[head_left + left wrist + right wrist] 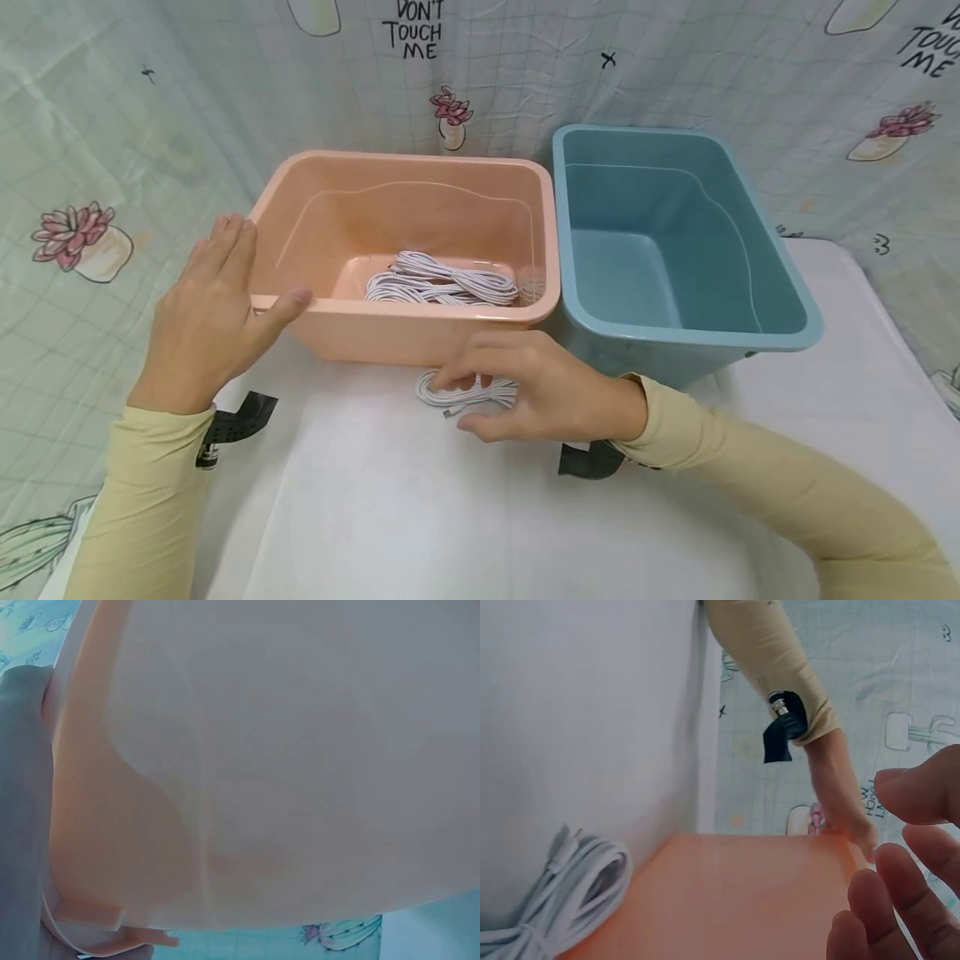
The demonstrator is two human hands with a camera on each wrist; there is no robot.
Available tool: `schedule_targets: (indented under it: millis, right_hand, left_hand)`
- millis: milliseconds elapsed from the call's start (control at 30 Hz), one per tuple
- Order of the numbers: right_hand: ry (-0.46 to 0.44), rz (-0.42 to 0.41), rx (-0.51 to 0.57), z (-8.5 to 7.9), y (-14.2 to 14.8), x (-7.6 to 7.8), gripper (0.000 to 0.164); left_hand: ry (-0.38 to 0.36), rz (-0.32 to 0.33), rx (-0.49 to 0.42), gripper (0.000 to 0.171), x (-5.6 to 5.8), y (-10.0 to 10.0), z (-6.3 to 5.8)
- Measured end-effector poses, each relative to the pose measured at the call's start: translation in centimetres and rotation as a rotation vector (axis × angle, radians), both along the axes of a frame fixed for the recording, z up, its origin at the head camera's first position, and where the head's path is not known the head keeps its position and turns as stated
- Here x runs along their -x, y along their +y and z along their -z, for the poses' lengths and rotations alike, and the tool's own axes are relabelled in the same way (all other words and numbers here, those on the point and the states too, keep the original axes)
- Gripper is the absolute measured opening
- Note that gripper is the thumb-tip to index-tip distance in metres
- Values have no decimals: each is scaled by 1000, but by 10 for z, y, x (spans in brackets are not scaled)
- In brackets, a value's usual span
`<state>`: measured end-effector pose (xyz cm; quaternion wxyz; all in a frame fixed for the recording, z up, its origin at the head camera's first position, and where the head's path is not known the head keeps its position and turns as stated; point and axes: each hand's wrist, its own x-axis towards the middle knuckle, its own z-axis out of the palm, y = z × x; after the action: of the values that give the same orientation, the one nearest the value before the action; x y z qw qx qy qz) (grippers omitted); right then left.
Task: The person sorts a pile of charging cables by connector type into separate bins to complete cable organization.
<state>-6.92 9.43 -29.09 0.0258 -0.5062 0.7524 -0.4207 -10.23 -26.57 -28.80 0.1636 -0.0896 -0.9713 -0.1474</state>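
Observation:
My left hand [213, 312] rests on the front left corner of the peach plastic bin [420, 333], fingers straight along its left side and thumb over the front rim. In the left wrist view the bin's wall [262, 787] fills most of the picture. My right hand [536, 385] hovers in front of the bin with fingers loosely bent, holding nothing. Below and beside it, a coiled white cable [450, 398] lies on the table. The right wrist view shows this cable [585, 892] tied in a bundle, apart from my fingers [900, 881].
Several coiled white cables [450, 283] lie inside the peach bin. A blue bin [693, 337] stands right beside it, with nothing seen inside. Both stand on a white-covered table [390, 517], against a patterned cloth [517, 75].

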Motion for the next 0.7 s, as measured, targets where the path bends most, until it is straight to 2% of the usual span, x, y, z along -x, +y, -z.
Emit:
schedule_targets:
  millis: [367,700]
  right_hand:
    - [-6,70,-130,29,0,2,37]
    - [-15,109,-245,42,0,5,45]
  left_hand:
    - [-16,-2,-1,98,1,0,0]
    - [-16,-14,-4,97,0,1,0]
